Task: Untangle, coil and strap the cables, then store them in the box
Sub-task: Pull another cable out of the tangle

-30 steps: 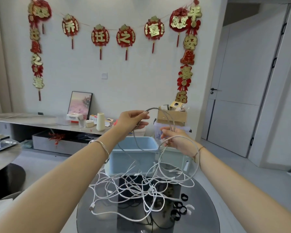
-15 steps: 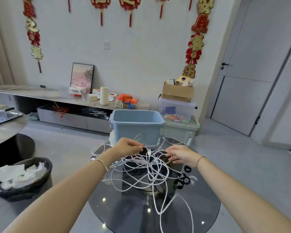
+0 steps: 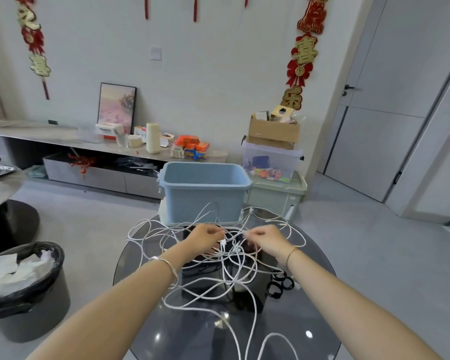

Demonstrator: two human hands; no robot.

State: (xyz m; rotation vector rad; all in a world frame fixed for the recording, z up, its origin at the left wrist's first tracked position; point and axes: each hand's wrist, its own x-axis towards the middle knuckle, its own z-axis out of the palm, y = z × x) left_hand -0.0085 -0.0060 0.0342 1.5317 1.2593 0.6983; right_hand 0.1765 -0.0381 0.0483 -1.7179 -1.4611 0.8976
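A tangle of white cables (image 3: 226, 258) lies spread over a round dark glass table (image 3: 187, 336). My left hand (image 3: 204, 237) and my right hand (image 3: 266, 239) are both down in the middle of the tangle, fingers curled and pinching white cable strands close together. An open light-blue box (image 3: 205, 193) stands at the table's far edge, just beyond my hands. Several black strap loops (image 3: 279, 283) lie on the table to the right of the tangle.
A black bin (image 3: 24, 284) with white paper stands on the floor at left. Behind the blue box are stacked storage boxes (image 3: 273, 165) and a low shelf (image 3: 63, 137) with small items. A door (image 3: 379, 100) is at right.
My hands came down from chest height, where they held up a cable loop, to the tangle on the table. The view has tilted downward and the hands have drawn closer together.
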